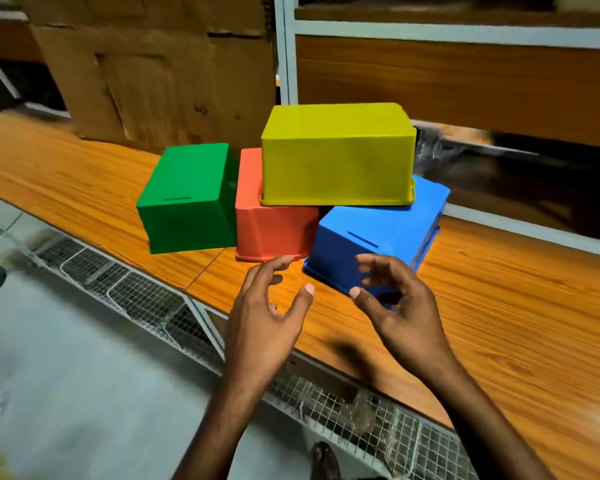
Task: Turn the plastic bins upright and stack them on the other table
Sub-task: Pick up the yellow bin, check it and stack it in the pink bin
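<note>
Several plastic bins lie upside down on the wooden table (499, 323). A green bin (187, 199) is at the left, an orange bin (274, 226) in the middle and a blue bin (381, 230) at the right. A yellow bin (338, 154) rests on top, across the orange and blue ones. My left hand (264, 323) hovers open just in front of the orange bin, holding nothing. My right hand (399, 306) is open with curled fingers at the near corner of the blue bin; contact is unclear.
A large cardboard box (153, 71) stands behind the bins at the back left. A metal shelf frame (288, 50) rises behind the table. A wire mesh rack (146, 299) runs below the table's near edge, above a grey floor.
</note>
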A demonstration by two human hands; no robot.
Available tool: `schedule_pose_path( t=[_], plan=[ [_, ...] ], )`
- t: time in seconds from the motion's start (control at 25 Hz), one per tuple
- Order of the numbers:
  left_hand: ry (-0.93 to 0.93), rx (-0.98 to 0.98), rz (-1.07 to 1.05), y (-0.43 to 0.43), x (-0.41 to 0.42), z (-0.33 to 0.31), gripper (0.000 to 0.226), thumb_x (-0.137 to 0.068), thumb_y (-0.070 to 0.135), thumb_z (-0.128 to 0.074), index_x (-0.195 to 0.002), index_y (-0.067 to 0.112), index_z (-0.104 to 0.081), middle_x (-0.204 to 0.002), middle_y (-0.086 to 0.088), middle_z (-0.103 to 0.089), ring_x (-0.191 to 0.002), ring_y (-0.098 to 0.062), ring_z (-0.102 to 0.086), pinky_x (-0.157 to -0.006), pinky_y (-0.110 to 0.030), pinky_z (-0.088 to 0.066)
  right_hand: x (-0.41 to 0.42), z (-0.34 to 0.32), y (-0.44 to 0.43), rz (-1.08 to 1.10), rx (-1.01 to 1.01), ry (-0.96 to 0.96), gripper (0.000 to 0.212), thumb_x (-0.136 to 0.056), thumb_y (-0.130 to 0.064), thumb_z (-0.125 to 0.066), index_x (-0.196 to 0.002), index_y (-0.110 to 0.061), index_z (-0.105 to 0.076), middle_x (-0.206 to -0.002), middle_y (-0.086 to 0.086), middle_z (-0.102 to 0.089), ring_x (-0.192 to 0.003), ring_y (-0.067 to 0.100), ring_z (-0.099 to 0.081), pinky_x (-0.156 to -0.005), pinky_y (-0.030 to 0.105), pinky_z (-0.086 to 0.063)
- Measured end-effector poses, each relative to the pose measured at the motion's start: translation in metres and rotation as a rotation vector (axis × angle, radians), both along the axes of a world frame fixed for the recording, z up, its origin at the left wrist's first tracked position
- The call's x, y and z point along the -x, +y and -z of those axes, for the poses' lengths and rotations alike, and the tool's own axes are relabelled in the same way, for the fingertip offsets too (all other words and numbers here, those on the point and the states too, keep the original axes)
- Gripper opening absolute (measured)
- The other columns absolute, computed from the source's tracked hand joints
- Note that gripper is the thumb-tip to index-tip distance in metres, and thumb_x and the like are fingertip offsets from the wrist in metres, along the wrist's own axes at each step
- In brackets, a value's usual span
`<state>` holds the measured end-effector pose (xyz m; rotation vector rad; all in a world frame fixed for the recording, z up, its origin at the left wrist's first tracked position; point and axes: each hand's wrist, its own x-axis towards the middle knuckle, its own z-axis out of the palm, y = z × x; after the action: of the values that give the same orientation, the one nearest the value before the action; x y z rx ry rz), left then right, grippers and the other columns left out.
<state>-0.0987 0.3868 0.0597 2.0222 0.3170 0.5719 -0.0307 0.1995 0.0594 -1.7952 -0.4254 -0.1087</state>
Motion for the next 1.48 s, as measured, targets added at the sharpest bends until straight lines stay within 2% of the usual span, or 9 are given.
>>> schedule_pose_path(
  t=[0.16,0.44,0.64,0.8,0.92,1.04,1.2,1.36,1.48],
  plan=[
    [-0.048,0.014,0.008,0.037,-0.059,-0.001,0.035,-0.090,0.034,-0.075,-0.123,0.040,-0.063,-0.124,0.022,-0.063,-0.114,0.001,-0.062,-0.080,-0.036,-0.057,-0.058,-0.005,0.045,0.031,0.003,-0.016,0.042,-0.086,-0.006,-0.078,-0.111,-0.037,-0.067,-0.116,-0.013,-0.070,-0.099,0.004,-0.068,-0.078,0.031,-0.057],
    [-0.115,0.156,0.121,0.096,-0.161,-0.016,0.033,-0.090,0.017,-0.076,-0.117,0.034,-0.067,-0.112,0.012,-0.072,-0.099,0.000,-0.067,-0.074,-0.015,-0.051,-0.134,-0.029,0.099,0.167,0.071,-0.152,0.040,-0.086,-0.009,-0.077,-0.121,-0.026,-0.069,-0.115,-0.014,-0.066,-0.103,0.007,-0.065,-0.078,0.038,-0.059],
    [-0.155,0.168,0.228,0.170,-0.249,-0.044,0.032,-0.090,0.022,-0.076,-0.113,0.042,-0.065,-0.119,0.007,-0.071,-0.106,-0.008,-0.068,-0.086,-0.024,-0.055,-0.152,-0.039,0.160,0.316,0.082,-0.214,0.042,-0.085,-0.015,-0.075,-0.125,-0.027,-0.067,-0.121,-0.010,-0.060,-0.112,0.006,-0.061,-0.079,0.036,-0.058],
    [-0.202,0.187,0.255,0.210,-0.326,-0.066,0.023,-0.096,0.027,-0.069,-0.119,0.025,-0.066,-0.117,0.004,-0.068,-0.100,0.000,-0.063,-0.088,-0.014,-0.048,-0.164,-0.044,0.217,0.465,0.116,-0.250,0.050,-0.084,-0.025,-0.074,-0.132,-0.028,-0.060,-0.134,-0.006,-0.049,-0.128,0.013,-0.052,-0.097,0.044,-0.053],
    [-0.085,0.309,0.295,0.224,-0.373,-0.086,0.033,-0.100,0.033,-0.063,-0.127,0.015,-0.065,-0.111,0.009,-0.065,-0.094,0.006,-0.057,-0.078,-0.005,-0.044,-0.170,-0.045,0.260,0.644,0.042,-0.166,0.061,-0.084,-0.039,-0.073,-0.140,-0.027,-0.052,-0.144,-0.003,-0.039,-0.139,0.019,-0.043,-0.109,0.048,-0.045],
    [0.129,0.337,0.433,0.227,-0.403,-0.095,0.033,-0.100,0.050,-0.057,-0.121,0.026,-0.066,-0.110,0.016,-0.064,-0.098,0.001,-0.057,-0.073,-0.018,-0.044,-0.174,-0.047,0.289,0.786,-0.032,-0.071,0.077,-0.087,-0.054,-0.069,-0.150,-0.021,-0.039,-0.153,0.003,-0.033,-0.145,0.023,-0.037,-0.116,0.048,-0.038],
    [0.304,0.412,0.586,0.227,-0.421,-0.098,0.051,-0.094,0.061,-0.057,-0.120,0.021,-0.073,-0.113,0.008,-0.073,-0.102,-0.009,-0.064,-0.076,-0.023,-0.046,-0.181,-0.057,0.295,0.877,-0.146,0.083,0.092,-0.092,-0.058,-0.065,-0.162,-0.017,-0.021,-0.167,0.004,-0.021,-0.156,0.022,-0.021,-0.125,0.040,-0.025],
    [0.244,0.524,0.557,0.221,-0.404,-0.096,0.027,-0.093,0.041,-0.064,-0.101,0.019,-0.077,-0.083,0.007,-0.070,-0.068,-0.003,-0.064,-0.058,-0.016,-0.048,-0.181,-0.063,0.281,0.909,-0.148,0.092,0.097,-0.088,-0.056,-0.071,-0.164,-0.019,-0.021,-0.171,-0.001,-0.018,-0.158,0.017,-0.016,-0.126,0.034,-0.019],
    [0.181,0.549,0.631,0.218,-0.376,-0.106,0.010,-0.091,0.027,-0.067,-0.090,0.020,-0.074,-0.070,0.007,-0.059,-0.055,-0.003,-0.052,-0.055,-0.020,-0.042,-0.172,-0.067,0.245,0.920,-0.225,0.118,0.100,-0.067,-0.056,-0.075,-0.156,-0.029,-0.039,-0.162,-0.003,-0.040,-0.148,0.016,-0.040,-0.121,0.045,-0.035]
  ],
)
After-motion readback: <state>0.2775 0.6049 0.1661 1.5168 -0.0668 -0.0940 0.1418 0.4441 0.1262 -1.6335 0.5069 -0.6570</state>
